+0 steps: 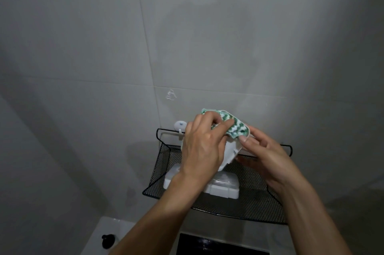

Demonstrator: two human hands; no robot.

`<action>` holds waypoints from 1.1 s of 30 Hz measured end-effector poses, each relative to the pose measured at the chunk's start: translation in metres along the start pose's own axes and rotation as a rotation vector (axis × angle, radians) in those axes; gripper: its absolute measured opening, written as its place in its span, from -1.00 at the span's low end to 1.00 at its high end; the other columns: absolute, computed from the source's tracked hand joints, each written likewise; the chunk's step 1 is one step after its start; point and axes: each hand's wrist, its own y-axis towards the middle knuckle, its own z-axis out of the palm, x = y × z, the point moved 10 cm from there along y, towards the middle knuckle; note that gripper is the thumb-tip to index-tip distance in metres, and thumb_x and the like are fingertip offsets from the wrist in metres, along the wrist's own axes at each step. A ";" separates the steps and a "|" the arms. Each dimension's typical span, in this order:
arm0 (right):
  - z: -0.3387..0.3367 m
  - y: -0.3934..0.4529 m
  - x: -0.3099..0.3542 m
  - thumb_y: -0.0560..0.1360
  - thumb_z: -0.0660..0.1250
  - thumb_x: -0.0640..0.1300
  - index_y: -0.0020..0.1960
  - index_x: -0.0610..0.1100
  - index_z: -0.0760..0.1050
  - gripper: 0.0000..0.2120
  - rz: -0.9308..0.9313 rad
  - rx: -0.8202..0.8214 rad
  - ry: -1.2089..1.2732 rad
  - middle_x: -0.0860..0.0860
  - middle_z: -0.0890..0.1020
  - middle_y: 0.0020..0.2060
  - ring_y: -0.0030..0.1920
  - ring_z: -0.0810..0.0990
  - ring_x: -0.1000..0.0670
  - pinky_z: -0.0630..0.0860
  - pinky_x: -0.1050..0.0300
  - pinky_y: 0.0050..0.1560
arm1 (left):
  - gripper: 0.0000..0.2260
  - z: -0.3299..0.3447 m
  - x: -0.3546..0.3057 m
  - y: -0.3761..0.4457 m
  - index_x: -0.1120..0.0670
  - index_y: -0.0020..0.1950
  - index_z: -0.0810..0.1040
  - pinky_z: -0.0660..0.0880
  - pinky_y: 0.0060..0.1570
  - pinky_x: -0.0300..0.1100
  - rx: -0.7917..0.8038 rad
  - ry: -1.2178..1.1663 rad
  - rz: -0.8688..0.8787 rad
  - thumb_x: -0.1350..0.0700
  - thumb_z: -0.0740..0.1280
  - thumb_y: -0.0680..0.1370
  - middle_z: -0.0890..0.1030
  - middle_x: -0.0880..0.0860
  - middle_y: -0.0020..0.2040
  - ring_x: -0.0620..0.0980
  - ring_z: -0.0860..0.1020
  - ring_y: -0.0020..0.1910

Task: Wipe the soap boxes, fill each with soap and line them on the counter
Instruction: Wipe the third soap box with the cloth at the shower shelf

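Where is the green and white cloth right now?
In the head view, middle, the green and white cloth is pinched between the left hand and right hand, against a white soap box above the black mesh shelf.

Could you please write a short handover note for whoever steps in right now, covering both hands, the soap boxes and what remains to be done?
Left hand: grips the green-and-white cloth and presses it on a white soap box piece.
Right hand: holds that piece and pinches the cloth's edge, above the black mesh wall shelf.
Another white soap box lies on the shelf.
Done: wiping is under way on the held piece.
Left: finish wiping; I cannot tell whether the shelf box is wiped; fill each with soap and line them on the counter. No soap is in view.
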 end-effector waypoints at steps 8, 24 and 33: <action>-0.006 -0.003 0.000 0.48 0.37 -0.41 0.25 -0.20 0.50 -0.64 -0.034 -0.080 0.045 -0.16 0.70 0.08 0.01 0.69 -0.13 0.66 -0.13 0.02 | -0.64 0.009 0.007 0.002 0.04 0.37 0.53 0.40 0.01 0.01 0.092 0.159 -0.120 0.10 0.31 0.57 0.50 0.04 0.03 0.07 0.46 0.01; -0.008 -0.005 0.004 0.45 0.39 -0.45 0.20 -0.12 0.50 -0.60 -0.061 -0.023 0.006 -0.18 0.71 0.05 -0.03 0.70 -0.06 0.60 0.18 -0.18 | -0.67 0.012 -0.008 0.003 -0.07 0.30 0.61 0.36 0.04 0.00 0.139 0.047 -0.011 0.16 0.32 0.56 0.51 0.06 0.08 0.09 0.44 0.11; -0.018 -0.006 0.005 0.46 0.32 -0.50 0.18 -0.15 0.47 -0.61 -0.090 -0.160 0.091 -0.18 0.72 0.00 -0.08 0.71 -0.13 0.66 0.06 -0.14 | -0.66 0.006 0.002 0.010 -0.01 0.27 0.61 0.31 -0.05 -0.04 0.059 0.203 0.036 0.22 0.32 0.52 0.55 0.09 0.07 0.10 0.48 0.05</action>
